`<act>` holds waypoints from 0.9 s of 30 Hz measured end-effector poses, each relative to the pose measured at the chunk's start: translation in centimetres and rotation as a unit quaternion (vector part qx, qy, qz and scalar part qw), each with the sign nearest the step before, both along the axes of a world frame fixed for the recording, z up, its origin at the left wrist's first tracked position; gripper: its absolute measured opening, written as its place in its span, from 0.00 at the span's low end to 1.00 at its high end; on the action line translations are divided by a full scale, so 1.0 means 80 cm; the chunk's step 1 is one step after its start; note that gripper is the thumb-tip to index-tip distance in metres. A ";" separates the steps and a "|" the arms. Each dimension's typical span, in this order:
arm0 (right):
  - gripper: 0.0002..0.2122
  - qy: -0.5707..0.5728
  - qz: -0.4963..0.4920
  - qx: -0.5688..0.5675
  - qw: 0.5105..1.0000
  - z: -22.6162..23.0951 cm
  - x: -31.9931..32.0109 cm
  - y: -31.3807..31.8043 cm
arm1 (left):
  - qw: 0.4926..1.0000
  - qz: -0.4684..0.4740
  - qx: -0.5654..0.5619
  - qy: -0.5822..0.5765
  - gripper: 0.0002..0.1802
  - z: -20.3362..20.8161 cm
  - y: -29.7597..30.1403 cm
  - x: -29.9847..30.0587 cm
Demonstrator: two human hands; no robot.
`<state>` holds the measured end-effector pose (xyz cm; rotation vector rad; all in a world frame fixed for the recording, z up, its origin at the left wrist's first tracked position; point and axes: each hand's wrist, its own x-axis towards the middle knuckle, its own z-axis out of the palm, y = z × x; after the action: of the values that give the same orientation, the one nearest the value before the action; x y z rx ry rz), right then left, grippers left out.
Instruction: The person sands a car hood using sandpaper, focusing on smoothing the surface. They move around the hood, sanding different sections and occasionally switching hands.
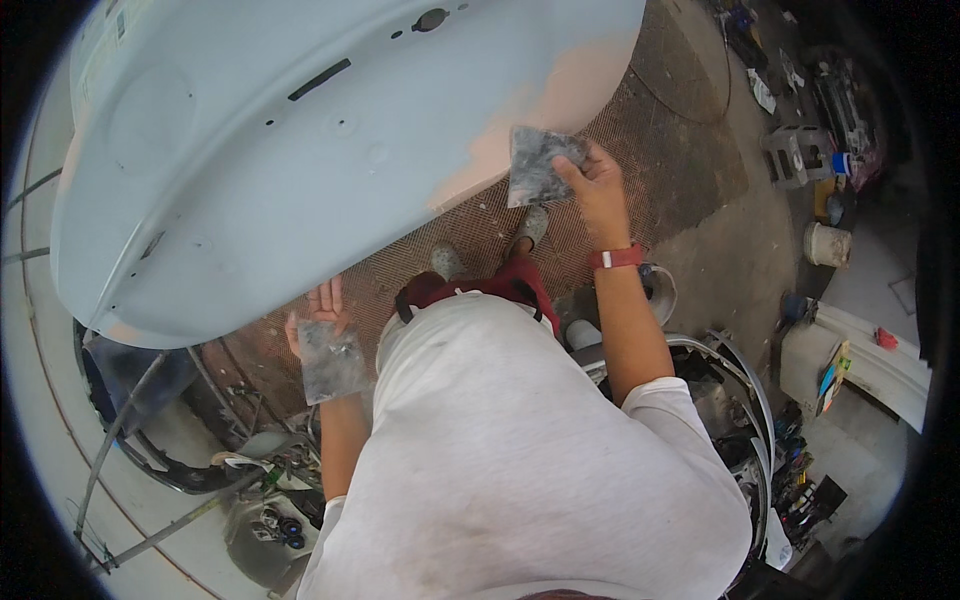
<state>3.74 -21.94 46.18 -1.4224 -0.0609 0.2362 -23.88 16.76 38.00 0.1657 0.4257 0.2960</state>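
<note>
My right hand (597, 188), wearing a red wristband (616, 257), pinches a square sheet smudged grey (540, 160) between thumb and fingers. The sheet overlaps the lower right edge of a large pale grey vehicle body panel (340, 180); whether they touch I cannot tell. Pinkish-beige patches (570, 92) mark that side of the panel. Lower left, my left hand (323, 303) reaches toward the panel's near edge with its fingers stretched out. A second smudged grey sheet (333, 362) lies across the palm and wrist, hiding part of them.
A brown textured mat (680, 165) covers the floor under my feet. Metal bars (125, 415) stand at the left. Curved vehicle parts (745, 390) lie close to my right side. Farther right are a white bucket (826, 243), a grey metal box (797, 155) and clutter.
</note>
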 end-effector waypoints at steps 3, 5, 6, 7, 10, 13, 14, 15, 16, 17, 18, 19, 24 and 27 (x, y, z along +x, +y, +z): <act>0.12 -0.002 -0.006 -0.006 1.000 -0.019 -0.027 0.029 | 1.000 -0.004 0.002 -0.012 0.43 -0.012 0.005 -0.002; 0.12 -0.046 0.044 -0.100 0.993 -0.026 -0.053 0.055 | 1.000 -0.015 -0.002 -0.027 0.43 -0.017 0.008 -0.004; 0.12 -0.091 0.076 -0.194 0.974 -0.025 -0.069 0.067 | 1.000 -0.023 -0.002 -0.019 0.43 -0.019 0.010 -0.002; 0.13 -0.134 0.135 -0.231 0.954 -0.037 -0.084 0.082 | 0.999 -0.033 -0.001 -0.010 0.43 -0.021 0.013 0.001; 0.15 -0.167 0.222 -0.269 0.922 -0.038 -0.104 0.103 | 1.000 -0.022 0.005 0.008 0.42 -0.021 0.012 -0.003; 0.16 -0.141 0.153 -0.260 0.943 -0.031 -0.107 0.083 | 1.000 -0.027 0.007 -0.004 0.42 -0.033 0.020 -0.008; 0.17 -0.130 0.115 -0.254 0.952 -0.033 -0.105 0.067 | 0.999 -0.031 0.007 -0.013 0.43 -0.040 0.026 -0.010; 0.19 -0.088 0.095 -0.246 0.961 -0.057 -0.102 0.042 | 0.999 -0.018 0.016 0.029 0.43 -0.038 0.017 -0.001; 0.18 -0.078 0.043 -0.255 0.963 -0.082 -0.096 0.020 | 0.997 -0.004 0.029 0.073 0.44 -0.026 0.004 0.009; 0.17 -0.066 -0.007 -0.262 0.963 -0.106 -0.090 0.003 | 0.992 0.011 0.045 0.119 0.45 -0.017 0.001 0.012; 0.15 -0.056 -0.053 -0.266 0.961 -0.120 -0.083 -0.003 | 0.997 -0.004 0.021 0.079 0.45 -0.026 0.012 0.006; 0.16 -0.054 -0.042 -0.228 0.971 -0.113 -0.068 -0.002 | 0.999 -0.016 -0.004 0.036 0.45 -0.046 0.023 0.000; 0.20 -0.045 0.023 -0.157 0.986 -0.089 -0.048 0.046 | 0.996 -0.077 0.035 -0.016 0.47 -0.073 0.048 -0.005; 0.17 -0.166 0.205 -0.302 0.916 -0.118 -0.071 0.080 | 0.991 -0.095 0.090 0.040 0.47 -0.067 0.044 -0.001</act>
<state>-1.91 -15.57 36.74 -2.0533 -0.6153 0.3766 -23.93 20.29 32.67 0.3935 0.4588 0.1399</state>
